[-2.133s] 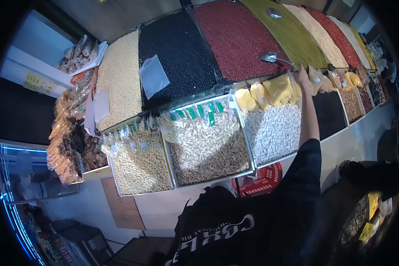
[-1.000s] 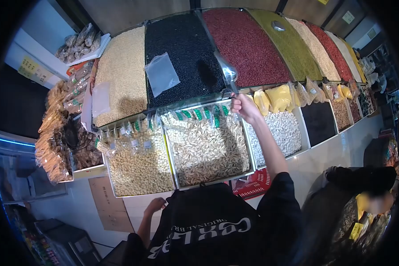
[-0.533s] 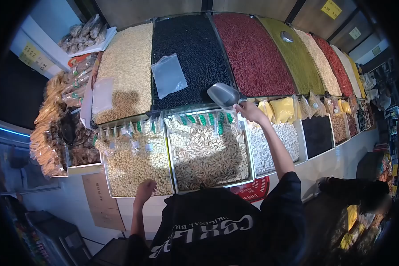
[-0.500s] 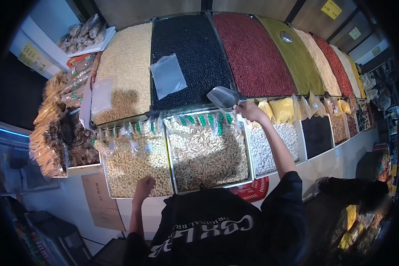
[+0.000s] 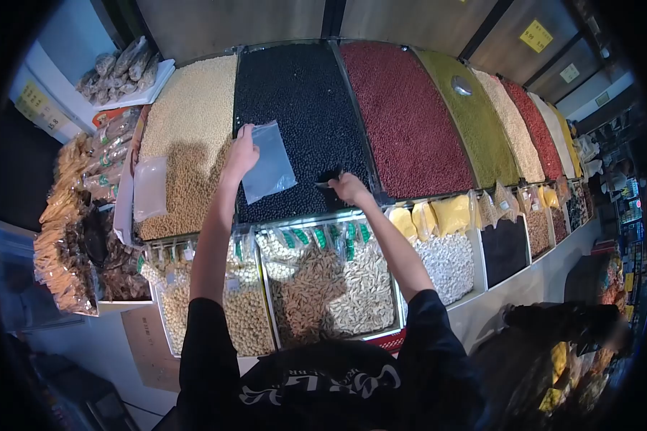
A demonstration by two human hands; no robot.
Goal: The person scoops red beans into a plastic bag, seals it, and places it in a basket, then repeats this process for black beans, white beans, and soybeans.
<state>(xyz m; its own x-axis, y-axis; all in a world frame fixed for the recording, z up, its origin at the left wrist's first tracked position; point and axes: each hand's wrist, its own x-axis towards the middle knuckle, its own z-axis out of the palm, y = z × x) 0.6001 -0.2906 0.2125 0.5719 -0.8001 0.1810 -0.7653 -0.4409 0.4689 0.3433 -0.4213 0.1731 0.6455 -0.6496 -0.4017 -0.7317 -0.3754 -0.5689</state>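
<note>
My right hand is closed around the handle of the metal scoop. The scoop is low at the black beans, its dark head partly lost against them, near the front right of their bin. At the upper left corner of a clear plastic bag, my left hand has its fingers curled on the edge. The bag lies flat on the black beans, left of the scoop.
Pale beans fill the bin on the left, with another clear bag on them. Red beans and green beans lie to the right, the latter with a second scoop. Hanging packets line the bins' front edge.
My left hand has risen from over the front bin to the plastic bag's corner. My right hand has carried the scoop left and down to the black beans. The view has shifted slightly.
</note>
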